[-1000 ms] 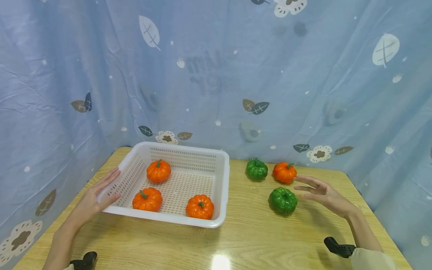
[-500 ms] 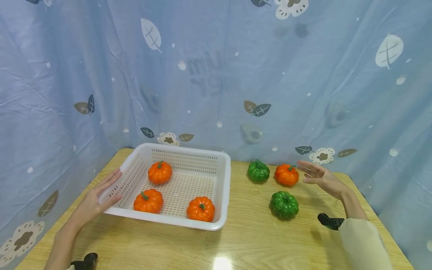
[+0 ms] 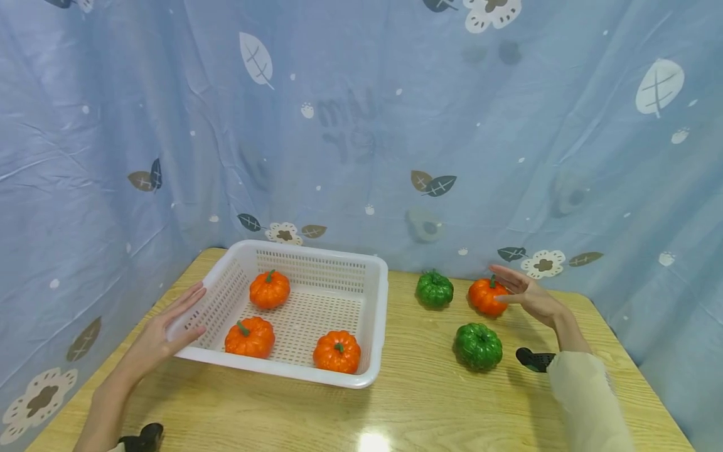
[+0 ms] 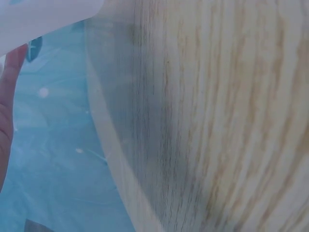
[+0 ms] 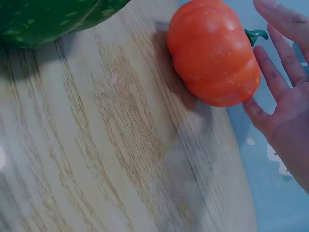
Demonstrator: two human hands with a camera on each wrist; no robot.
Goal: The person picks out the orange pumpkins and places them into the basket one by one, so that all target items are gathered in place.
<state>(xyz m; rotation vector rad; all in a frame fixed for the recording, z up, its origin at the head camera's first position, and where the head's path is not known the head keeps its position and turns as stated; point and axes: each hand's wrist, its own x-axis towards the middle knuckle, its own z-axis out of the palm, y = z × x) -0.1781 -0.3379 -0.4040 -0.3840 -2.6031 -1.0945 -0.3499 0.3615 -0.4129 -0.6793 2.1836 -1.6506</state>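
My right hand [image 3: 533,300] is at a small orange pumpkin [image 3: 484,297] on the table's back right. In the right wrist view its fingers are spread along the stem side of this pumpkin [image 5: 212,55], and one fingertip seems to touch it. My left hand [image 3: 149,342] lies against the left side of a white plastic basket [image 3: 271,371], fingers extended over its rim. The left wrist view catches only part of a finger [image 4: 8,92] by the basket's edge [image 4: 48,19]. Inside the basket sit three orange pumpkins [image 3: 269,289] [image 3: 250,337] [image 3: 337,351].
Two green pumpkins stand on the wooden table [image 3: 429,402], one near the front [image 3: 477,346] and one further back [image 3: 434,290], both left of my right hand. A blue patterned curtain [image 3: 361,125] hangs behind and around the table.
My right hand has reached further back and then left to the orange pumpkin. That pumpkin has shifted slightly right, its stem now more upright. The left hand stays at the basket.
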